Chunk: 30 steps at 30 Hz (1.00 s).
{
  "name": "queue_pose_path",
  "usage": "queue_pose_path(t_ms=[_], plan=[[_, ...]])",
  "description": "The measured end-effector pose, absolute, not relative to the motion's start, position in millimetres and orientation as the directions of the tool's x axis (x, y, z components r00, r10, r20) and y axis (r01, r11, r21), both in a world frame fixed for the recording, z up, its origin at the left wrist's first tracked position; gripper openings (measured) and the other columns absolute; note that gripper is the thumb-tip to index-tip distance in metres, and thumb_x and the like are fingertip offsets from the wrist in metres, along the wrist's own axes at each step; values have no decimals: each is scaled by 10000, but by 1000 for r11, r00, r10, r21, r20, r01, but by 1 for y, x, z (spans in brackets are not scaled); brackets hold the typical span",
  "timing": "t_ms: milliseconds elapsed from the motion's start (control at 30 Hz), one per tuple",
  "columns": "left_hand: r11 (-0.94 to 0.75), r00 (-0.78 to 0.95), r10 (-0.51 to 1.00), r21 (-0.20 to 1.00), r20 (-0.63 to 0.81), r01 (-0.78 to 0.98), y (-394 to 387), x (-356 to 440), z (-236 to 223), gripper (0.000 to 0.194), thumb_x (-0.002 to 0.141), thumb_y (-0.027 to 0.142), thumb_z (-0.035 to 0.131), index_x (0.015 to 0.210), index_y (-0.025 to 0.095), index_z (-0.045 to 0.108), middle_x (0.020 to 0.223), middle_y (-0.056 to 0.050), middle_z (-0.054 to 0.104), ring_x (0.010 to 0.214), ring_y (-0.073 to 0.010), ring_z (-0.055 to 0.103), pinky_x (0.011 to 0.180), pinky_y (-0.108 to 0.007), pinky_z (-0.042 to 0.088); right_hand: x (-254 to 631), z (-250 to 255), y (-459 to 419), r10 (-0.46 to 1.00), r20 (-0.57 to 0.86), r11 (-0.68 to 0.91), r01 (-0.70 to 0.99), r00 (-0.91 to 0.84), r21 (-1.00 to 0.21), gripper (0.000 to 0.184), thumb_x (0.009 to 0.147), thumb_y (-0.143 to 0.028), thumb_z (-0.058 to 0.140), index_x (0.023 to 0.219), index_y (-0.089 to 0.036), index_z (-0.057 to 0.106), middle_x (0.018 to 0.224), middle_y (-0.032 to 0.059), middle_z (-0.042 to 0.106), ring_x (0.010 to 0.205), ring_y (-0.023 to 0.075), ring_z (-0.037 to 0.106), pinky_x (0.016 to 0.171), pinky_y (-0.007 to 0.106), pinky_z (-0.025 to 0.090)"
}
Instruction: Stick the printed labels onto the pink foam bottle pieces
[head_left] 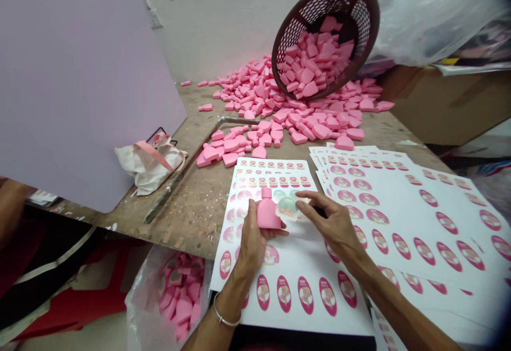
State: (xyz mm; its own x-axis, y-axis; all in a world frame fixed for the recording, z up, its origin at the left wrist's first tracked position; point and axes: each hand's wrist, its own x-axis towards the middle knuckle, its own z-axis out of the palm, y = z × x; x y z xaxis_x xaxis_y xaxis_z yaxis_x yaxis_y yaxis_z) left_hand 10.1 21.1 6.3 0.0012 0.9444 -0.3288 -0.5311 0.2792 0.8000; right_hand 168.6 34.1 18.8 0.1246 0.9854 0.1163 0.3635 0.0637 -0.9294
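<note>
My left hand (254,236) is closed around a pink bottle (268,211), held upright with its neck at the top. Just to the right, my right hand (329,218) pinches a pale green and white sticker (288,207) between thumb and fingertips. The sticker is beside the bottle; whether its edge touches the bottle I cannot tell. Beneath both hands lies a sticker sheet (311,327) printed with pink ovals and other labels, partly hidden by my hands and forearms.
More sticker sheets (391,197) spread to the right. Behind, pink bottles (255,93) lie heaped around a tipped brown basket (369,26). A plastic bag of bottles (139,303) hangs below the table edge at left. A white cloth bag (149,173) sits near a metal strip (181,181).
</note>
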Motion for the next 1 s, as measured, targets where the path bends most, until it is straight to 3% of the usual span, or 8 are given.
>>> queue_pose_path(t_ms=[133, 233, 900, 1000], plan=[[288, 62, 948, 762, -311, -580, 18, 13, 17, 621, 840, 668, 426, 1048, 120, 630, 879, -96, 693, 751, -198, 675, 632, -301, 581, 154, 22, 27, 992, 118, 98, 343, 40, -934, 288, 780, -457, 645, 938, -231, 730, 889, 32, 707, 752, 174, 623, 640, 286, 496], [299, 85, 947, 757, -309, -582, 17, 12, 20, 612, 851, 664, 410, 1051, 131, 634, 858, -81, 697, 719, -190, 679, 627, -303, 581, 149, 24, 25, 991, 131, 119, 318, 16, -940, 227, 785, -423, 647, 885, -241, 738, 917, 33, 724, 862, 214, 653, 729, 320, 527], [292, 96, 953, 785, -287, -546, 16, 11, 20, 641, 863, 676, 355, 1045, 120, 617, 864, -91, 681, 730, -190, 672, 621, -302, 583, 142, 29, 25, 976, 215, 188, 381, 29, -905, 167, 790, -384, 640, 843, -250, 725, 866, 28, 718, 772, 195, 644, 650, 317, 516], [281, 86, 957, 808, -277, -518, 16, 10, 20, 588, 852, 645, 429, 1027, 113, 606, 887, -97, 669, 723, -186, 670, 602, -290, 582, 142, 27, 25, 970, 241, 208, 416, 27, -885, 177, 799, -399, 629, 840, -250, 716, 855, 28, 712, 746, 190, 639, 638, 318, 511]])
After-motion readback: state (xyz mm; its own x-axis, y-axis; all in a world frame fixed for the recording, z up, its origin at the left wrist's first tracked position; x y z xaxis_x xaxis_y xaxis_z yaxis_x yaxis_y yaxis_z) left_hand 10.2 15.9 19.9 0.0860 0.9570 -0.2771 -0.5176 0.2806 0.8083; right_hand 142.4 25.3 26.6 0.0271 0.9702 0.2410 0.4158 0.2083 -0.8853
